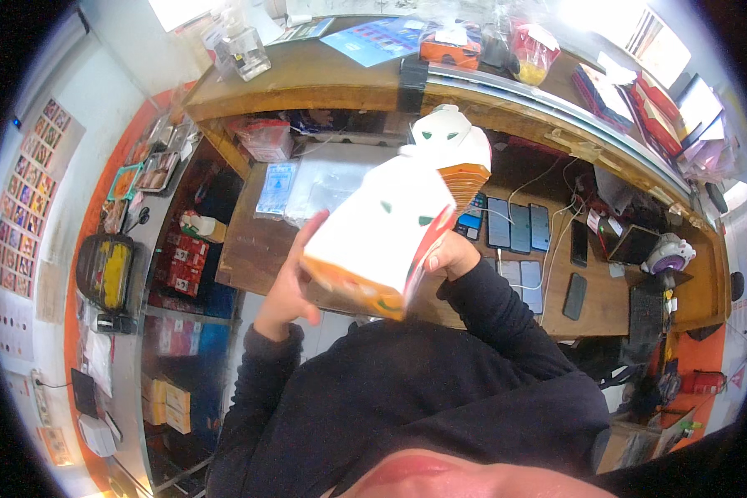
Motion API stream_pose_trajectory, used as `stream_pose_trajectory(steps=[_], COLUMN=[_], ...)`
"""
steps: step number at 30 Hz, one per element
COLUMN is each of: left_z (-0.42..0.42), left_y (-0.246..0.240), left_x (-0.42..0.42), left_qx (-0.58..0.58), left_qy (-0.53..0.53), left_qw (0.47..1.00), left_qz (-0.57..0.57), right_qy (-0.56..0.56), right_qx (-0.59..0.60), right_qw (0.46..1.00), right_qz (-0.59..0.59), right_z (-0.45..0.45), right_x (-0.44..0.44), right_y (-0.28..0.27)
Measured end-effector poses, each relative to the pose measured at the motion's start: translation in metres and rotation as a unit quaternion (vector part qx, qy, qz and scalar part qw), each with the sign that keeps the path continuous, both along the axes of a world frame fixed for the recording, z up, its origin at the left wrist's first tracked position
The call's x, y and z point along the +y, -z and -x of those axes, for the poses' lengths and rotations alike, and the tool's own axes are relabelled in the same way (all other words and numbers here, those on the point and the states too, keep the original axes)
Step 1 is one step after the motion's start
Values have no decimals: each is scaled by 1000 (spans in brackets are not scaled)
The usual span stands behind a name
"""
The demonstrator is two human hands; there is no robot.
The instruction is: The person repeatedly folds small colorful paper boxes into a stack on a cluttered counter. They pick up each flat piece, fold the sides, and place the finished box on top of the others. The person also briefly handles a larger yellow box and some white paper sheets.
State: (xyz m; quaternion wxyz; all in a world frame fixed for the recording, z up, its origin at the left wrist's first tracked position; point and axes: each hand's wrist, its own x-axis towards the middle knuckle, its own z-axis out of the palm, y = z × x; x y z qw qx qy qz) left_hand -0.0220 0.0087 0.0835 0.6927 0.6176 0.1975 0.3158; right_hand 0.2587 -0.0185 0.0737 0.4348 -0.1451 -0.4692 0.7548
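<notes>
A white and orange folded cardboard carton (386, 218), partly blurred, is held up in front of me between both hands. Small green marks or slots show on its white face. My left hand (289, 283) supports its left side, with the thumb spread away and some fingers hidden behind it. On the right side, my right hand (454, 255) grips the carton's red and white edge. Just beyond it stands a nested stack of similar cartons (451, 137), showing layered orange-brown edges. Below both hands lies the wooden desk (255, 249).
Several phones (519, 229) and white charging cables (551, 230) lie on the desk's right side, near a keyboard (646, 314) and a small fan (667, 254). A plastic-wrapped pack (330, 180) sits behind the carton. A raised wooden shelf (324, 87) runs across the back.
</notes>
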Motion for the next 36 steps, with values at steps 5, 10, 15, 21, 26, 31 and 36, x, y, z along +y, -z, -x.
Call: stream_pose_trajectory(steps=[5,10,15,21,26,31,36], left_z=[-14,-18,-32,-46,-90,-139,-173], left_y=[28,26,32,40,-4,-2,85], left_x=[-1,-5,-6,17,42,92,118], left_qx=[-118,-30,60,132,85,-40,27], left_qy=[39,-48,-38,65,70,-80,-78], left_qw=[992,998,988,935,934,961,966], left_qz=[28,-23,-140,-324,-340,-261,-246], right_qy=[27,208,309,341,341,412,337], right_qx=[-117,-217,-339,-370,-322,-383,-485], right_qw=[989,928,849,813,858,802,711], right_qz=[-88,-219,-261,-293,-210,-201,-380], right_z=[10,4,8,-17,-62,-149,-159], right_x=[9,-25,-55,-60,-60,-20,36], right_y=[4,-20,-24,-24,-86,-135,-144])
